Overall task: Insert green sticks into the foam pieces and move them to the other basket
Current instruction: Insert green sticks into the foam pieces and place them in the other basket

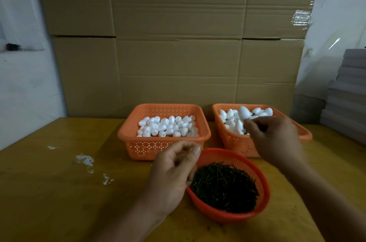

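The left orange basket (126,133) holds several plain white foam pieces (168,126). To its right, a second orange basket (233,142) holds foam pieces, some with dark green showing among them. A round red strainer basket (263,180) of green sticks (223,186) sits in front. My right hand (275,139) hovers over the right basket and pinches one foam piece (243,112) at its fingertips; any stick in it is hidden. My left hand (174,172) hangs at the strainer's left rim, fingers curled, thumb against forefinger, nothing visible in it.
A wall of brown cardboard (178,44) stands right behind the baskets. The yellow wooden table (59,192) has white foam crumbs (85,159) on its left side. A stack of grey sheets (348,95) rises at the right edge.
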